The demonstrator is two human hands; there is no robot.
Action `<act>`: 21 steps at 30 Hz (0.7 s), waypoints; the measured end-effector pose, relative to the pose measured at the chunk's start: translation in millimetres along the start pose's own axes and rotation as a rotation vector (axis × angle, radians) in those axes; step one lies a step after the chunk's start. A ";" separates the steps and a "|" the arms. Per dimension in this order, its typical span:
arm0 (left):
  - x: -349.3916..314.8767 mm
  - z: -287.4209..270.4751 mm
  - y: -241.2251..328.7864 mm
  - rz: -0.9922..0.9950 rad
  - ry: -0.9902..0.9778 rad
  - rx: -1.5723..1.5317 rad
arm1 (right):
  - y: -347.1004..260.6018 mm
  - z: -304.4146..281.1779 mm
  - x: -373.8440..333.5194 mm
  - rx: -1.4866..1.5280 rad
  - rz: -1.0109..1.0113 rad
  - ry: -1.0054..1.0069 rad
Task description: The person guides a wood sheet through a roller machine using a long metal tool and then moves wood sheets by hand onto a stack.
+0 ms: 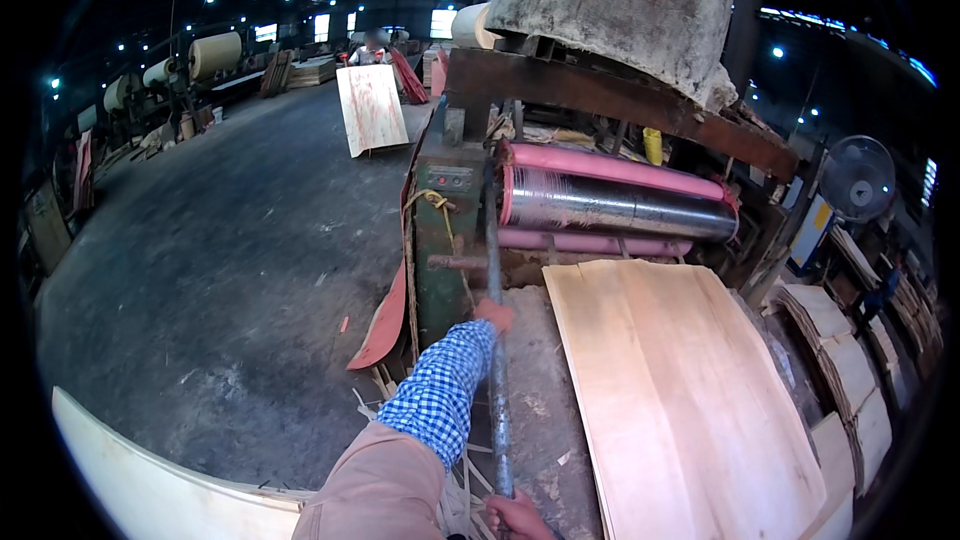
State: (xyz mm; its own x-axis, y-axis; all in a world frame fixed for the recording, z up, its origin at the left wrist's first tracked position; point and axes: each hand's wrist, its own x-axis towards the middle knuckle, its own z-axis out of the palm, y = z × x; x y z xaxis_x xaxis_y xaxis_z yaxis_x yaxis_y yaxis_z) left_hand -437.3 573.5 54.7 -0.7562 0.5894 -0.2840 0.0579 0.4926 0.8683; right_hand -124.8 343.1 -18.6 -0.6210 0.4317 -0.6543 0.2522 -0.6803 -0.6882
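Brown cloth point(375, 485) and a blue checked sleeve point(440, 390) cover the arm closest to us, coming up from the bottom of the frame; its left hand point(495, 316) is closed round a long metal bar point(500, 390), which runs up the middle of the frame beside a green machine post point(438, 240); the right hand point(520, 518), partly cut off at the bottom edge, looks curled round the bar's low end; I think the hands sit well apart to keep such a long bar steady; at lower right, a pale wood sheet point(680, 370) lies with its top edge toward the shiny roller point(620, 205), perhaps so the two line up; at upper left, a board point(372, 110) hides most of another person.
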 end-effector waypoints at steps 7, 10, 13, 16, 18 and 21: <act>13.5 16.6 -19.1 0.011 0.093 0.031 | 3.2 0.4 -14.1 0.017 -0.018 -0.044; -2.3 11.0 -8.3 0.054 0.077 0.102 | 6.8 -0.5 -11.2 0.096 0.021 -0.023; -10.7 6.1 -6.3 0.075 0.084 0.063 | -5.5 5.7 -18.7 0.065 0.026 -0.014; -9.7 4.1 -4.4 0.063 0.075 0.080 | -2.7 8.4 -16.3 0.113 -0.007 0.010; -4.2 2.4 -6.4 0.064 0.049 0.093 | -7.5 11.3 -17.9 0.135 0.005 -0.007; 0.0 1.6 -5.2 0.071 0.040 0.118 | -5.5 7.4 -7.4 0.151 0.024 -0.029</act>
State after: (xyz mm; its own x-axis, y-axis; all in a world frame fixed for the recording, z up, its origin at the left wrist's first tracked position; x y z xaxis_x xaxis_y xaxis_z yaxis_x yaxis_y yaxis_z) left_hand -436.6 572.0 49.5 -0.7729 0.6005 -0.2050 0.1864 0.5237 0.8313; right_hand -127.1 339.2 -7.6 -0.6381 0.3981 -0.6591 0.1544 -0.7724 -0.6161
